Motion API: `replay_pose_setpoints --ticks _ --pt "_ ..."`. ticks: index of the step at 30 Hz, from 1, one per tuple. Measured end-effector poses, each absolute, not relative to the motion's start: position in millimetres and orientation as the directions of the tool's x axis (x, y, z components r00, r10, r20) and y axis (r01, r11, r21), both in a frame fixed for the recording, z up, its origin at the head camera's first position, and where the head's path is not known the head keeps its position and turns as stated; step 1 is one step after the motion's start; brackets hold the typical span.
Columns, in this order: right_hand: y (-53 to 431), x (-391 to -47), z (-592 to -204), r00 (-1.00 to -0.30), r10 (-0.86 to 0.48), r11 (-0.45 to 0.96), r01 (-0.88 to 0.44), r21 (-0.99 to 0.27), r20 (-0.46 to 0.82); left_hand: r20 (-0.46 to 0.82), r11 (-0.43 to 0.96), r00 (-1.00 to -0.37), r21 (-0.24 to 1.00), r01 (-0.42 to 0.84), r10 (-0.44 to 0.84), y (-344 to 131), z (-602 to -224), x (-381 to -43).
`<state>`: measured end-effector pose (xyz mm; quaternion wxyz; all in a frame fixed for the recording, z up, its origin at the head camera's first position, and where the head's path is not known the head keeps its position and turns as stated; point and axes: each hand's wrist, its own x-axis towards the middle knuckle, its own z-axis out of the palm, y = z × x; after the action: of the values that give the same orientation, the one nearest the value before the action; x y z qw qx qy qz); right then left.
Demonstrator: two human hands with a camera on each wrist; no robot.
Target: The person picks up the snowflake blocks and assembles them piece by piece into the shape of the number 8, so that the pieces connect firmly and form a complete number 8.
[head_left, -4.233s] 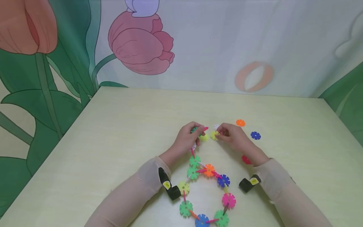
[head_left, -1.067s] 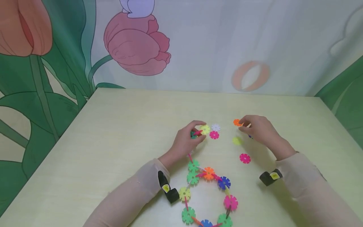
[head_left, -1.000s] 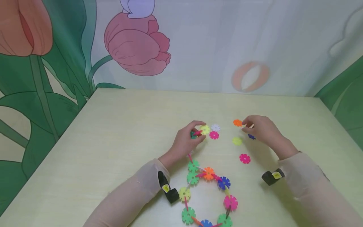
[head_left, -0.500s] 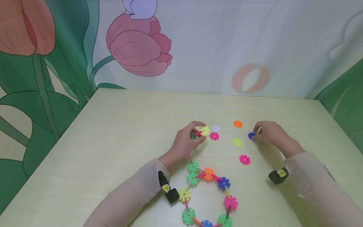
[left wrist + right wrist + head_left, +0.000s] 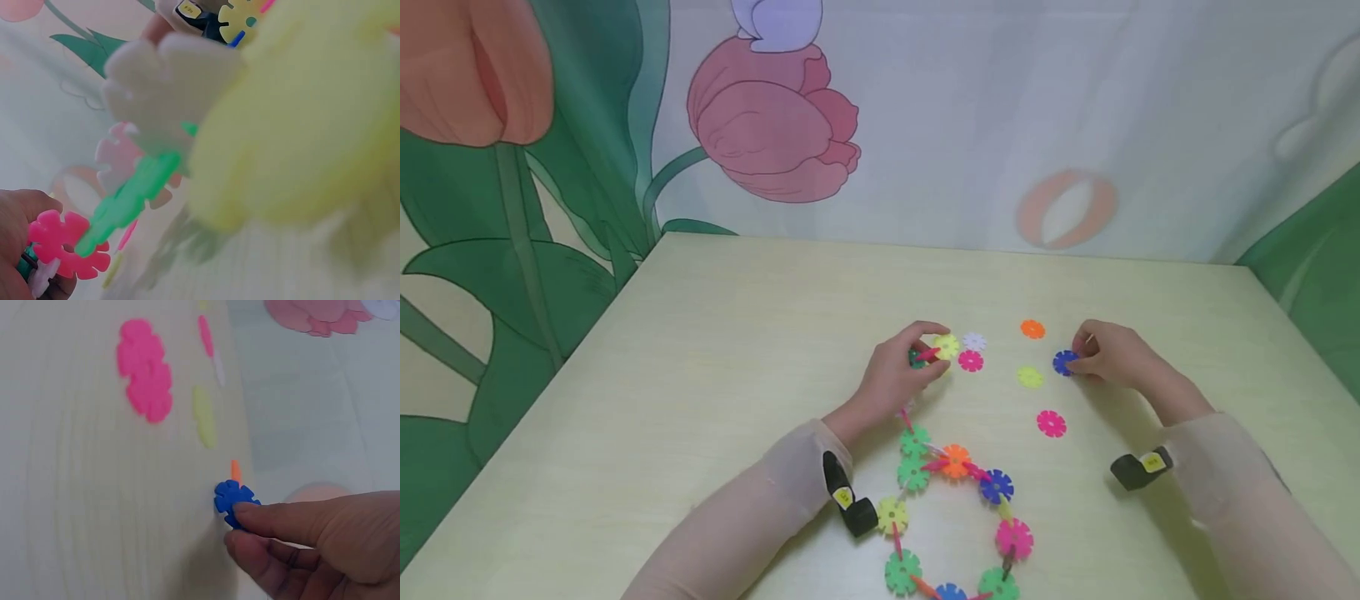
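Pinched by the right hand (image 5: 1112,358), a notched blue plastic disc (image 5: 1063,362) sits two o'clock from a notched lime plastic disc (image 5: 1031,377), head view; the left hand (image 5: 893,371) grips a notched yellow plastic disc (image 5: 947,345). Left wrist: a notched pink plastic disc (image 5: 55,234) overlaps that hand. Right wrist: blue disc tilted, petal-lobed.

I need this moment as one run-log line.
left hand: holds yellow disc | right hand: pinches blue disc | on table: loose orange disc

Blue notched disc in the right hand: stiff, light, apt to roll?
The blue notched disc is probably stiff: no bend shows as the right hand pinches it. It looks small and thin, so likely light. On edge, it might roll only bumpily, since notches break its rim.
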<state>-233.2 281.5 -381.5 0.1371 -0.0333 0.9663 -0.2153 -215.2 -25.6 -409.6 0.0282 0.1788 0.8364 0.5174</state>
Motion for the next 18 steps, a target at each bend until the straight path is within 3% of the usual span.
replay_pose_setpoints --ticks 7,12,18 --pt "255.8 -218.2 -377.3 -0.987 -0.127 0.83 -0.052 -0.556 -0.097 0.115 0.383 -0.935 0.89 0.247 0.336 -26.1 -405.8 -213.5" --pt "223.7 -205.3 -370.7 -0.981 -0.182 0.773 -0.187 -0.607 0.071 0.152 0.444 -0.933 0.847 0.294 0.327 -26.8 -405.4 -214.4" --pt "190.9 -196.4 -376.3 -0.91 -0.302 0.747 -0.412 -0.522 0.285 0.147 0.47 -0.933 0.831 0.296 0.328 -26.4 -405.4 -215.2"
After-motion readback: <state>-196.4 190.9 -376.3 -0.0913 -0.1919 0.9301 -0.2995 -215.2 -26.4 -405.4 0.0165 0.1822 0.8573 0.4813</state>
